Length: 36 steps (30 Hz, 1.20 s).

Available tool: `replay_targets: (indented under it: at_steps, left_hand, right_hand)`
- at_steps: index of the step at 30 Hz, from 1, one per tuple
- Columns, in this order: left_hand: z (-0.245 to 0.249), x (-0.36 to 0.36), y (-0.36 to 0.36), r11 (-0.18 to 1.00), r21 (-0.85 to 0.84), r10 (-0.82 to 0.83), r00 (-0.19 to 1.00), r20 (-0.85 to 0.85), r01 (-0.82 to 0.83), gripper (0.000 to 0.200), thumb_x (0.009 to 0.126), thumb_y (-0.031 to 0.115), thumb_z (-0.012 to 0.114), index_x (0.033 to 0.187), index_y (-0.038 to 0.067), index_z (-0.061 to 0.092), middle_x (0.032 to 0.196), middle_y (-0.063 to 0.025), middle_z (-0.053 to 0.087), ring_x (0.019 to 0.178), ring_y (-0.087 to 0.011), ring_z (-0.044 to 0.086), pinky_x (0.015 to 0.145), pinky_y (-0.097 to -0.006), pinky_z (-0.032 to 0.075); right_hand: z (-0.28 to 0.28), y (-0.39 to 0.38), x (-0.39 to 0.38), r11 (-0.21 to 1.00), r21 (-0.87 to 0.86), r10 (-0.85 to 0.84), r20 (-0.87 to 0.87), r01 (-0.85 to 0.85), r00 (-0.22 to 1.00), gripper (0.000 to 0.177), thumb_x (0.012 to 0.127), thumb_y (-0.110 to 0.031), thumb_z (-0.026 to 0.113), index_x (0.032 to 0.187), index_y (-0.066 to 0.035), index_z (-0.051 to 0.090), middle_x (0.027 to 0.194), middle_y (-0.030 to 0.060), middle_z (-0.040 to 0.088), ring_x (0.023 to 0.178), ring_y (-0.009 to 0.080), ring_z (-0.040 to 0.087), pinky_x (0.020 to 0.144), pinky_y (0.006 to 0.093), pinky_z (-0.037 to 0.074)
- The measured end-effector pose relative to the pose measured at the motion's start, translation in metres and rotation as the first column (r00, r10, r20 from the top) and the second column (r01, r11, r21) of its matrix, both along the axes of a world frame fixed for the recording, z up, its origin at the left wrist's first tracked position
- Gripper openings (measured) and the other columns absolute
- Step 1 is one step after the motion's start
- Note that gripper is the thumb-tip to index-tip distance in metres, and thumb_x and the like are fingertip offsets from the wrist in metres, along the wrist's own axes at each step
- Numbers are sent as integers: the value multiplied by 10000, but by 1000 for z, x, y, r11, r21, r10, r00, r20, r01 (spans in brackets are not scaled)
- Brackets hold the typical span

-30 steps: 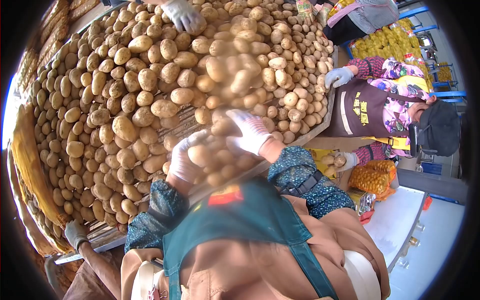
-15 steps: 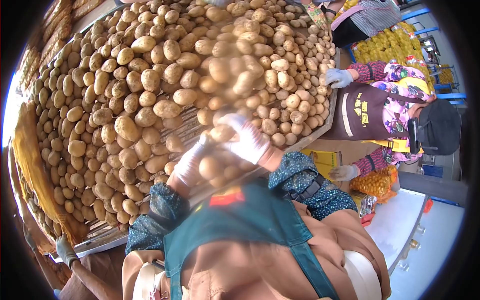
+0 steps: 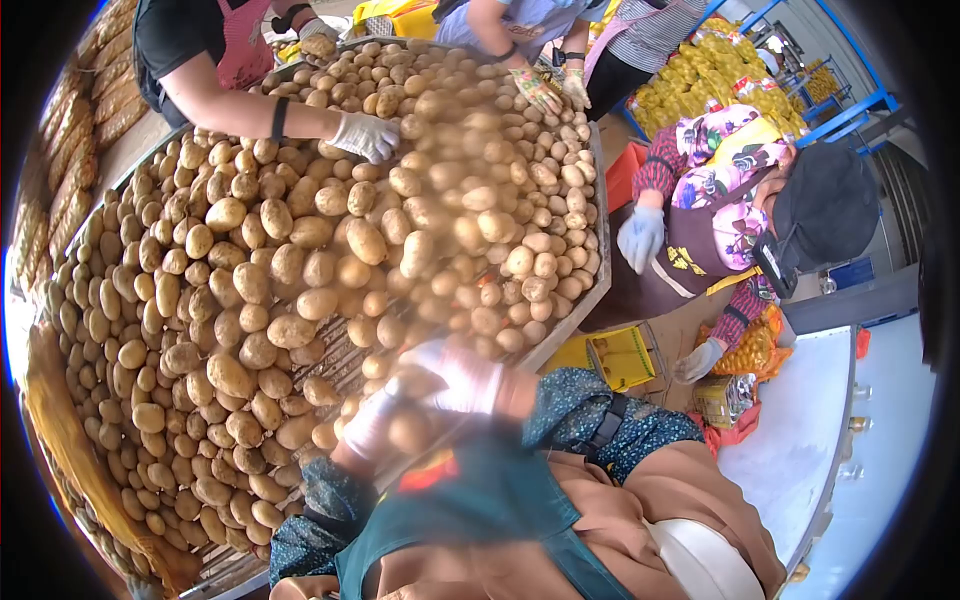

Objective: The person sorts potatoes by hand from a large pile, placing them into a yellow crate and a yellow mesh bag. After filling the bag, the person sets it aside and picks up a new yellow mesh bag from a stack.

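Blurring smears left hand (image 3: 372, 422), right hand (image 3: 462, 376) over potatoes (image 3: 249, 284)

I'm looking down on a big sorting table (image 3: 603, 262), and it's heaped almost edge to edge with pale brown potatoes (image 3: 300, 260). Near the closest edge I can see a patch of bare slats (image 3: 345, 365) showing between loose potatoes; the heap's middle is blurred.

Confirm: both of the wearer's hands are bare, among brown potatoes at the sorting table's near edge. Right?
Not bare: in the head view the left hand and right hand are white-gloved. Otherwise right: they are among brown potatoes at the slatted sorting table's near edge.
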<state>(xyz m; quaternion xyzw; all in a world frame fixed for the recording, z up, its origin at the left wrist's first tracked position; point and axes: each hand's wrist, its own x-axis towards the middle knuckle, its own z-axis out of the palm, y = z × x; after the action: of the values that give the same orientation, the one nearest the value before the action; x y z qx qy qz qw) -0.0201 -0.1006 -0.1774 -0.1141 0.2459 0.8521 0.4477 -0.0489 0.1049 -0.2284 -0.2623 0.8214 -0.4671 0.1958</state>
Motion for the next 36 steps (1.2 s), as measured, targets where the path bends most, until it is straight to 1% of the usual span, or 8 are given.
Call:
replay_targets:
  at_steps: [8, 10, 14, 18, 25, 28, 32, 36]
  left_hand:
    - [4, -12, 23, 994, 94, 61, 998, 33, -64, 511, 969, 264, 583, 1398, 12, 466, 1380, -154, 529, 1271, -319, 511, 1123, -420, 369]
    - [-3, 5, 13, 995, 46, 89, 991, 97, -94, 552, 941, 275, 607, 1407, 15, 462, 1391, -157, 529, 1279, -327, 502, 1139, -440, 346]
    - [-1, 9, 10, 983, 45, 167, 975, 148, -176, 568, 890, 332, 635, 1331, -3, 512, 1249, -175, 592, 1087, -322, 560, 981, -430, 427]
    - [-12, 8, 14, 951, -78, 308, 939, 152, -299, 567, 873, 419, 620, 1222, -27, 591, 1079, -200, 671, 815, -324, 670, 743, -435, 566]
    - [-32, 7, 15, 938, -20, 337, 898, 282, -345, 665, 937, 561, 513, 1331, 26, 539, 1164, -210, 643, 962, -392, 660, 814, -536, 566]
    - [-16, 6, 16, 929, 42, 336, 887, 318, -367, 684, 947, 590, 480, 1358, 45, 523, 1193, -218, 629, 965, -395, 657, 803, -539, 567]
    - [-32, 7, 14, 927, 24, 349, 883, 313, -375, 689, 946, 602, 473, 1367, 58, 520, 1210, -220, 618, 962, -394, 653, 786, -533, 570]
    - [-47, 11, 10, 935, 45, 332, 913, 238, -352, 685, 949, 602, 465, 1362, 58, 521, 1216, -216, 615, 977, -392, 645, 802, -537, 564]
  right_hand:
    - [5, 36, -13, 961, -249, -80, 177, 123, 981, 520, 870, -263, 765, 1308, -60, 568, 1154, 128, 643, 1057, 221, 616, 907, 365, 525]
    - [-4, 51, -10, 909, -34, -373, 376, 415, 848, 417, 909, -239, 715, 1274, -78, 596, 1082, 92, 689, 989, 168, 641, 855, 321, 540]
    - [-64, 95, -35, 662, 333, -676, -122, 671, 727, 348, 906, -193, 679, 1226, -73, 612, 1106, 165, 696, 1008, 309, 667, 904, 383, 528]
    - [-36, 72, -40, 454, 815, -486, -113, 361, 866, 535, 830, -325, 753, 1242, -54, 546, 1118, 193, 676, 1058, 368, 645, 933, 434, 514]
    - [-66, 92, -35, 793, 255, -601, 188, 553, 777, 584, 841, -242, 753, 1319, -19, 504, 1225, 176, 626, 1117, 300, 628, 977, 413, 501]
    - [-64, 103, -26, 532, -261, -259, 856, 806, 448, 529, 884, -131, 686, 1369, -48, 490, 1250, 142, 612, 1132, 279, 609, 987, 420, 497]
    - [-5, 83, -10, 318, -395, 330, 899, 862, 290, 399, 944, -178, 618, 1318, -73, 531, 1241, 113, 605, 1111, 255, 615, 883, 398, 550]
    - [-10, 73, -2, 406, -430, 138, 901, 806, 411, 399, 952, -159, 608, 1330, -71, 516, 1161, 104, 635, 1012, 246, 654, 837, 377, 567]
